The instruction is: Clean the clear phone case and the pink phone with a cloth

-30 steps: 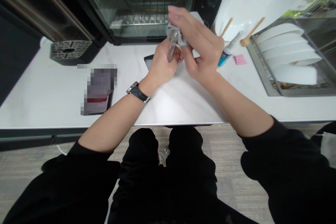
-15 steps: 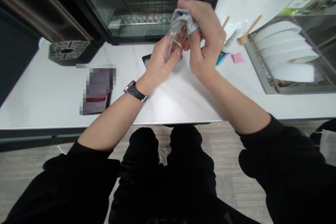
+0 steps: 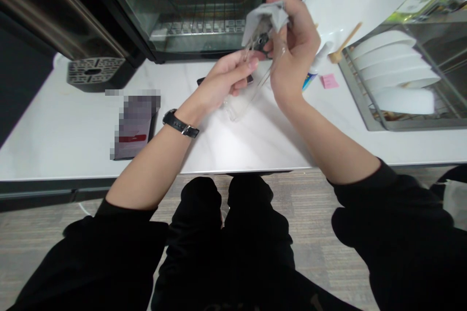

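A clear phone case [image 3: 239, 108] is held tilted above the counter; dark round camera openings show near its upper end. My left hand [image 3: 230, 75], wearing a black-strapped watch, is closed on the case's left side with thumb and fingers. My right hand [image 3: 296, 46] is wrapped round a light grey cloth [image 3: 263, 13], which lies over the case's upper end. The right palm touches the case's right edge, and some fingertips are hidden behind the cloth. Beneath my left hand a dark flat device [image 3: 250, 79], perhaps a phone, lies partly hidden on the counter.
At left lies a phone [image 3: 133, 126], its screen blurred out, below a black drip tray [image 3: 95, 70]. A toaster oven [image 3: 204, 48] stands behind my hands. To the right are a blue-labelled bottle [image 3: 309, 80], a pink note [image 3: 329, 81], a wooden stick [image 3: 346, 43] and a rack of white dishes [image 3: 396, 63].
The case has turned, so its lower end now shows below my hands. My right hand has shifted slightly up and right with the cloth, which is spread wider. My left wrist has moved slightly left.
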The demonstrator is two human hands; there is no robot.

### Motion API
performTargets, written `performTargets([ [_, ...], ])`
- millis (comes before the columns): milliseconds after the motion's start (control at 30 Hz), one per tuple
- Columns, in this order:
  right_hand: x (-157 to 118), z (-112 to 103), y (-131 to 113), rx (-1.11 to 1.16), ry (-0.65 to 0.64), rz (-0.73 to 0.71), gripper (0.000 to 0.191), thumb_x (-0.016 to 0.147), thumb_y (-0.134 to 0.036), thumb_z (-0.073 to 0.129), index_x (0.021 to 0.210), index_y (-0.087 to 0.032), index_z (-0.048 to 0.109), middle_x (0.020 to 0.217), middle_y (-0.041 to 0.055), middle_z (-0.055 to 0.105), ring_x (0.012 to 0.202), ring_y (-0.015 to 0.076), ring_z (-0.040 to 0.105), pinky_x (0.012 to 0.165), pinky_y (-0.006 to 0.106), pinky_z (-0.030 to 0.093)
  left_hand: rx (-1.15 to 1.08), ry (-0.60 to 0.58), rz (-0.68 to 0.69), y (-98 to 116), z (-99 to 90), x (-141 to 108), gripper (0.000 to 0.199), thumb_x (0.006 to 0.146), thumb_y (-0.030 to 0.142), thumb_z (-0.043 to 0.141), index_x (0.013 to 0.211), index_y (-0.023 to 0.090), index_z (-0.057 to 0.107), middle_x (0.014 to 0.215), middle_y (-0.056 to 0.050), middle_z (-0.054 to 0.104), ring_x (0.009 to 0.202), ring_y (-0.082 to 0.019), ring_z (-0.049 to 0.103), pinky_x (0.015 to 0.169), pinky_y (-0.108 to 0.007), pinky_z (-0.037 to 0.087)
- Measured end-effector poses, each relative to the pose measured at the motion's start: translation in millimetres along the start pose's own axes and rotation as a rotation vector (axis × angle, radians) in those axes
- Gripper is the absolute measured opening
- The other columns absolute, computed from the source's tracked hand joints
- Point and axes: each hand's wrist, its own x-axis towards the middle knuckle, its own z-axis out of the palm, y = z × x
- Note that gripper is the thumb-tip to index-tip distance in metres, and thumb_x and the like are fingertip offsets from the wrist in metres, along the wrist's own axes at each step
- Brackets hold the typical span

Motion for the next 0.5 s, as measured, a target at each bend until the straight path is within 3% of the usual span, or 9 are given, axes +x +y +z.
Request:
performTargets([
  [67, 3, -3, 4, -0.017, 0.027, 0.002, 0.046, 0.106, -0.070, 0.046, 0.118, -0.035, 0.072, 0.120, 0.0001, 0.080, 0.098, 0.0210, 0.075, 0.076, 0.034, 0.065, 0.022, 0.012, -0.028, -6, -3.7, 2, 0.053, 0.069, 0.068, 0.098, 0.089, 0.027, 0.071, 0.071, 0.003, 0.051, 0.056, -0.008, 0.034, 0.038, -0.025, 0.021],
  [167, 7, -7, 6, -0.182, 0.079, 0.033, 0.051, 0.111, -0.070, 0.032, 0.122, -0.033, 0.067, 0.126, 0.0022, 0.078, 0.110, 0.0195, 0.072, 0.089, 0.033, 0.064, -0.060, 0.072, -0.075, -5, -3.0, -1, 0.056, 0.069, 0.057, 0.103, 0.082, 0.023, 0.060, 0.082, 0.002, 0.065, 0.068, -0.011, 0.062, 0.051, -0.023, 0.050],
  [233, 10, -9, 2, -0.287, 0.041, 0.099, 0.040, 0.117, -0.050, 0.030, 0.128, -0.029, 0.062, 0.133, 0.0034, 0.076, 0.111, 0.0152, 0.072, 0.088, 0.029, 0.063, -0.146, 0.136, -0.103, 3, 1.6, -7, 0.039, 0.087, 0.043, 0.092, 0.088, 0.022, 0.059, 0.100, -0.001, 0.074, 0.089, -0.019, 0.076, 0.071, -0.030, 0.062],
  [300, 10, -10, -6, -0.272, -0.048, 0.117, 0.030, 0.114, -0.027, 0.038, 0.130, -0.024, 0.063, 0.136, 0.0042, 0.076, 0.111, 0.0136, 0.072, 0.087, 0.028, 0.063, -0.243, 0.189, -0.145, 10, 6.7, -11, 0.022, 0.098, 0.029, 0.078, 0.089, 0.021, 0.059, 0.107, -0.003, 0.079, 0.096, -0.022, 0.079, 0.083, -0.035, 0.063],
  [367, 7, -9, -15, -0.215, -0.149, 0.060, 0.030, 0.106, -0.014, 0.048, 0.126, -0.021, 0.070, 0.130, 0.0038, 0.079, 0.116, 0.0169, 0.073, 0.095, 0.033, 0.063, -0.344, 0.225, -0.163, 15, 10.0, -13, 0.016, 0.103, 0.026, 0.067, 0.089, 0.021, 0.062, 0.110, -0.005, 0.081, 0.101, -0.022, 0.078, 0.088, -0.036, 0.062],
  [500, -4, -5, -29, -0.277, -0.372, 0.026, 0.028, 0.104, -0.017, 0.059, 0.120, -0.033, 0.075, 0.128, 0.0008, 0.079, 0.124, 0.0228, 0.071, 0.112, 0.044, 0.058, -0.473, 0.220, -0.153, 16, 11.0, -12, 0.037, 0.108, 0.029, 0.052, 0.072, 0.021, 0.059, 0.096, -0.007, 0.080, 0.097, -0.023, 0.076, 0.092, -0.038, 0.059],
])
